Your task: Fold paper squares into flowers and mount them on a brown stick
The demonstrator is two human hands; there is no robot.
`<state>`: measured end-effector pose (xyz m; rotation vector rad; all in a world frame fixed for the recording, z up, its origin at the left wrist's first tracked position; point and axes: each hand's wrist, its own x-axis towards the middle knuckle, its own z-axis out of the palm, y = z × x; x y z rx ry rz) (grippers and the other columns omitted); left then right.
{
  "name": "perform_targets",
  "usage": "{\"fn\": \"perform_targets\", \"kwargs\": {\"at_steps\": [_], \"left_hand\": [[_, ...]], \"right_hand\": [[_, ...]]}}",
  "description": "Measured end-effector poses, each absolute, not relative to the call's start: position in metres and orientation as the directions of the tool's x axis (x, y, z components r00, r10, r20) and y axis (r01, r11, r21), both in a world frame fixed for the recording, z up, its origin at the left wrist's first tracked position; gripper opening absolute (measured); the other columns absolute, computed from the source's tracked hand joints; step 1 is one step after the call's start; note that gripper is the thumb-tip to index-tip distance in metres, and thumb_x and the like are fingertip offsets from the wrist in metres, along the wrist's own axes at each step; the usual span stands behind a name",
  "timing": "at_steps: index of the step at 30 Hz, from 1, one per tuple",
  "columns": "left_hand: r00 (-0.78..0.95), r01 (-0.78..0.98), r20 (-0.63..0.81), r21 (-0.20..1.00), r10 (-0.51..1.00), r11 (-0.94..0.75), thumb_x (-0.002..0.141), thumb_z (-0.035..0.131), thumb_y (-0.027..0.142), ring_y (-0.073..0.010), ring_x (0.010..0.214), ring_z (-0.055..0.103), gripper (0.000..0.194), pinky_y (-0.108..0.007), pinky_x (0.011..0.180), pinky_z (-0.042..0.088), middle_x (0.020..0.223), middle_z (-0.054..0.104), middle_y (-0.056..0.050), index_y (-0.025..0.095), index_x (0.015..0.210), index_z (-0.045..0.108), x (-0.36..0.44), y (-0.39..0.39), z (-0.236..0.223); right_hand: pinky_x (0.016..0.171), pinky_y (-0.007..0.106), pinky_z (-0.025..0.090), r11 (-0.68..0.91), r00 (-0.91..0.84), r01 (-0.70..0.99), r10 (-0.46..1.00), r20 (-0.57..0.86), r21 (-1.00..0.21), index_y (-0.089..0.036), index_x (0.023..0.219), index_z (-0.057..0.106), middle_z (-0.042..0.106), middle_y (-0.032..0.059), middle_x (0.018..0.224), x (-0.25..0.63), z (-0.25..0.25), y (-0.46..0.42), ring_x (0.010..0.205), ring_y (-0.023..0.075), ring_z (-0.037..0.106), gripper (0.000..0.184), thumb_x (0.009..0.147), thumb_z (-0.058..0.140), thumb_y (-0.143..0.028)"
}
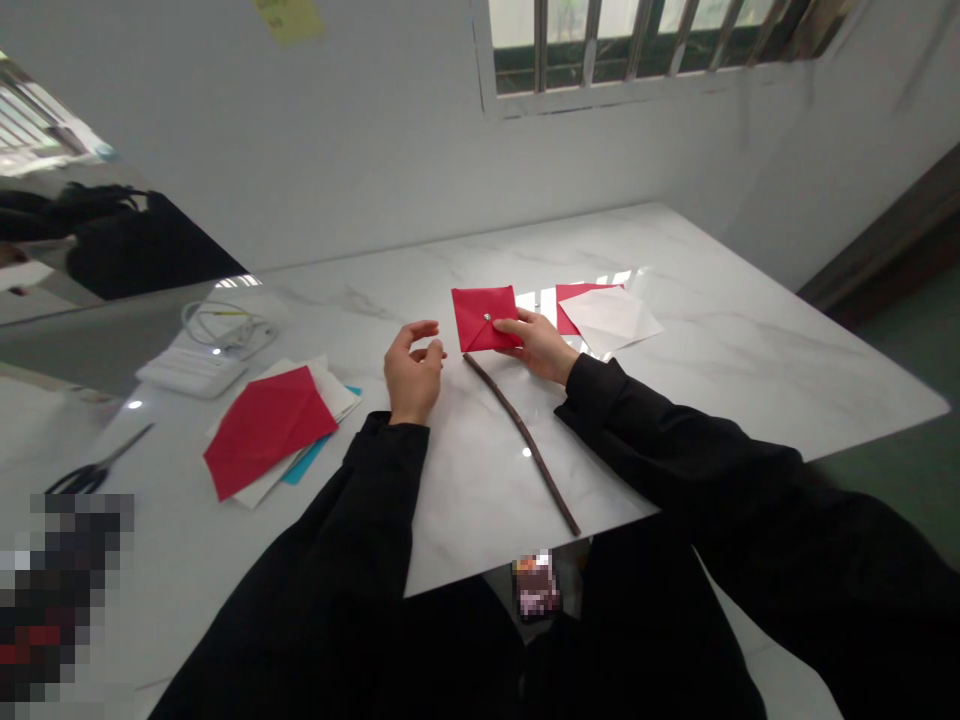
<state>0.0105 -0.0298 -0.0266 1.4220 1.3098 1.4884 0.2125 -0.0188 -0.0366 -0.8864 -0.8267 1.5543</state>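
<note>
One red envelope (pixel 466 312) is already made up, judging by its flaps, which meet at a small fastener (pixel 487 317) near its middle. The right hand (pixel 546 346) grips it by its right side, thumb on the flap face, and holds it over the middle of the bench (pixel 720 340). The left hand (pixel 414 378) is empty, fingers curled with a gap to the thumb, just left of the envelope. The other paper in view lies unfolded, so any folding of it seems not yet done. The dark stick (pixel 517 422) appears unused: it slants from just below the envelope to near the front edge, with nothing visibly tied to it; whether its upper end touches the envelope I cannot tell.

Counting: one envelope, one stick, two hands. Toward the far right corner are one loose white sheet (pixel 615 318) and one red piece (pixel 567 318) partly under it. Left of the left hand lies a stack: one red sheet (pixel 270 432) on top, at least one cream sheet (pixel 339 388) below, the exact number hidden, and blue paper (pixel 309 462) showing at the right side. Farther left are one pair of scissors (pixel 94 475), one white box (pixel 191 372) and a coiled white cable (pixel 196 325) toward the back edge.
</note>
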Motion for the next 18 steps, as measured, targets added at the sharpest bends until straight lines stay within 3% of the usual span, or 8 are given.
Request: {"fn": "perform_targets", "kwargs": {"at_steps": [5, 9, 13, 18], "left_hand": [[-0.175, 0.267, 0.447, 0.879, 0.877, -0.395, 0.084, 0.074, 0.019, -0.013, 0.076, 0.058, 0.021, -0.022, 0.064, 0.045, 0.108, 0.069, -0.003, 0.024, 0.104, 0.074, 0.014, -0.042, -0.011], [-0.074, 0.375, 0.556, 0.785, 0.828, -0.493, 0.086, 0.077, 0.023, -0.0113, 0.064, 0.046, 0.017, -0.025, 0.061, 0.039, 0.092, 0.062, 0.0, 0.025, 0.102, 0.079, 0.021, -0.053, -0.007], [0.029, 0.412, 0.562, 0.747, 0.826, -0.522, 0.085, 0.08, 0.026, -0.0124, 0.061, 0.041, 0.021, -0.028, 0.06, 0.036, 0.085, 0.06, 0.0, 0.027, 0.106, 0.082, 0.023, -0.057, -0.006], [0.06, 0.436, 0.499, 0.766, 0.864, -0.473, 0.082, 0.083, 0.026, -0.0146, 0.064, 0.044, 0.033, -0.028, 0.066, 0.04, 0.092, 0.066, -0.001, 0.028, 0.115, 0.082, 0.022, -0.056, -0.006]], "right_hand": [[0.1, 0.039, 0.06, -0.005, -0.031, -0.35, 0.999, 0.006, -0.937, -0.021, 0.101, 0.07, 0.079, 0.0031, 0.101, 0.209, -0.044, -0.016, 0.095, 0.0196, 0.074, 0.023, 0.08, 0.073, -0.014], [0.103, 0.041, 0.06, 0.051, -0.044, -0.302, 0.997, 0.068, -0.952, -0.021, 0.104, 0.072, 0.079, 0.0035, 0.105, 0.206, -0.045, -0.018, 0.099, 0.0205, 0.074, 0.025, 0.08, 0.072, -0.016], [0.104, 0.042, 0.06, 0.085, -0.054, -0.272, 0.993, 0.103, -0.959, -0.021, 0.103, 0.072, 0.079, 0.003, 0.104, 0.205, -0.043, -0.019, 0.099, 0.0208, 0.074, 0.024, 0.08, 0.073, -0.017], [0.102, 0.041, 0.06, 0.096, -0.067, -0.25, 0.991, 0.116, -0.963, -0.021, 0.104, 0.072, 0.079, 0.0026, 0.102, 0.203, -0.042, -0.02, 0.099, 0.0213, 0.074, 0.024, 0.08, 0.074, -0.018]]}}
